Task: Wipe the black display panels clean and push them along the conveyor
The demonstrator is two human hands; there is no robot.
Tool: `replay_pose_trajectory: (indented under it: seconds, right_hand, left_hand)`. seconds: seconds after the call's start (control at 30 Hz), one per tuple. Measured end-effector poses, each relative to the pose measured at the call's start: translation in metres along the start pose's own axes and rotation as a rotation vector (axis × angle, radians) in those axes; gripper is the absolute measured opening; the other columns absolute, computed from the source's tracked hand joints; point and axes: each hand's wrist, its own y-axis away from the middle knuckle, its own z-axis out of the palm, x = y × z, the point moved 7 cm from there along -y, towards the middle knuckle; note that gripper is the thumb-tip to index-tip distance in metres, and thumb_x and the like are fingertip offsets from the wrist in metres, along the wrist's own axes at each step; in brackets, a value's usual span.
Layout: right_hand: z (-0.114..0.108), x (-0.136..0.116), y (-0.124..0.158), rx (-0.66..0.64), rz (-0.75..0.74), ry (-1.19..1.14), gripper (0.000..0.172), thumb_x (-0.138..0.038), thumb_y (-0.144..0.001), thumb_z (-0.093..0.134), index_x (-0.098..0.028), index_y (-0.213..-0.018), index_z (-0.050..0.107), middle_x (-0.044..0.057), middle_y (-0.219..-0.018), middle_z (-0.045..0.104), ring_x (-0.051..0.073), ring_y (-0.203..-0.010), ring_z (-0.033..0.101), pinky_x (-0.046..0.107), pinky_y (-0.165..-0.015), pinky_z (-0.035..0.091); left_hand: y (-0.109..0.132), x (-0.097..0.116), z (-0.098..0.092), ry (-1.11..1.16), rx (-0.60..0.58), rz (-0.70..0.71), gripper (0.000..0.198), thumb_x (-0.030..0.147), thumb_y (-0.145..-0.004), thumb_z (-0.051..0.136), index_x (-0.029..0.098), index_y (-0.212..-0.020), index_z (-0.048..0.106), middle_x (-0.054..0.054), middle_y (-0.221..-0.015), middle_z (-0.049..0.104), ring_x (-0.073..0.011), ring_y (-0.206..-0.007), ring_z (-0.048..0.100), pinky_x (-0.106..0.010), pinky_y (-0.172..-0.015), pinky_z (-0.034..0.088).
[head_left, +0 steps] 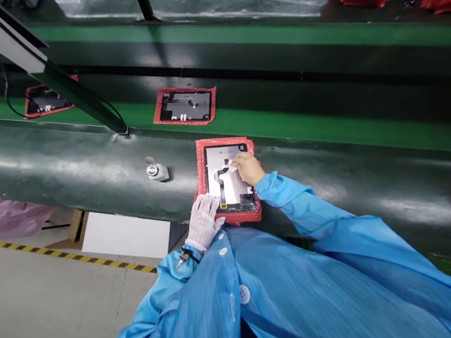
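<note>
On a red foam tray (199,164), a tablet panel (230,187) lies flat beneath both hands.
Fingers of the right hand (248,167) grasp a white film (231,164); fingers of the gloved left hand (204,221) rest released on the panel's near edge.

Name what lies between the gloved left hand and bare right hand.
Between the left hand and right hand, the head view shows a silver-backed panel in a red foam tray.

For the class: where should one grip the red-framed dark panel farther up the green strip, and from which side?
Probably the near edge of the red frame, from above: the frame lies flat, and its border surrounds the dark panel, so fingers stay off that face.
</note>
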Motion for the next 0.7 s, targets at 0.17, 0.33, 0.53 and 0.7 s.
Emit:
replay_pose_trajectory:
  seconds: [0.17, 0.33, 0.53, 0.7]
  right_hand:
    - [0.0, 0.0, -0.002, -0.099, -0.097, -0.046, 0.022, -0.006, -0.078, 0.049, -0.017, -0.075, 0.069, 0.01, -0.086, 0.066, 0.021, -0.085, 0.056, 0.037, -0.084, 0.047]
    - [-0.016, 0.018, -0.003, -0.017, -0.001, -0.003, 0.026, -0.007, -0.081, 0.044, -0.012, -0.078, 0.069, 0.014, -0.087, 0.065, 0.024, -0.087, 0.056, 0.042, -0.088, 0.044]
    - [0.001, -0.005, 0.021, -0.19, -0.153, -0.069, 0.021, -0.009, -0.08, 0.051, -0.018, -0.075, 0.07, 0.009, -0.085, 0.067, 0.021, -0.085, 0.058, 0.036, -0.084, 0.047]
    - [-0.001, -0.003, -0.002, -0.125, -0.108, -0.053, 0.027, -0.006, -0.08, 0.045, -0.014, -0.075, 0.07, 0.011, -0.084, 0.066, 0.022, -0.087, 0.056, 0.039, -0.086, 0.045]
  left_hand:
    - [0.0, 0.0, 0.002, -0.035, 0.002, 0.017, 0.058, 0.041, -0.089, 0.049, 0.007, -0.136, 0.046, -0.018, -0.14, 0.049, -0.0301, -0.135, 0.037, -0.05, -0.115, 0.026]
    - [-0.001, 0.0, 0.001, -0.056, -0.022, 0.014, 0.059, 0.043, -0.088, 0.051, 0.006, -0.134, 0.047, -0.017, -0.141, 0.048, -0.0295, -0.135, 0.038, -0.048, -0.116, 0.025]
    - [-0.003, 0.001, -0.002, -0.096, -0.031, 0.002, 0.058, 0.041, -0.088, 0.052, 0.004, -0.133, 0.048, -0.017, -0.139, 0.05, -0.0288, -0.135, 0.039, -0.046, -0.117, 0.025]
    - [-0.003, -0.004, 0.0, -0.12, -0.034, -0.002, 0.06, 0.042, -0.087, 0.054, 0.004, -0.133, 0.048, -0.017, -0.14, 0.049, -0.0284, -0.135, 0.039, -0.045, -0.118, 0.022]
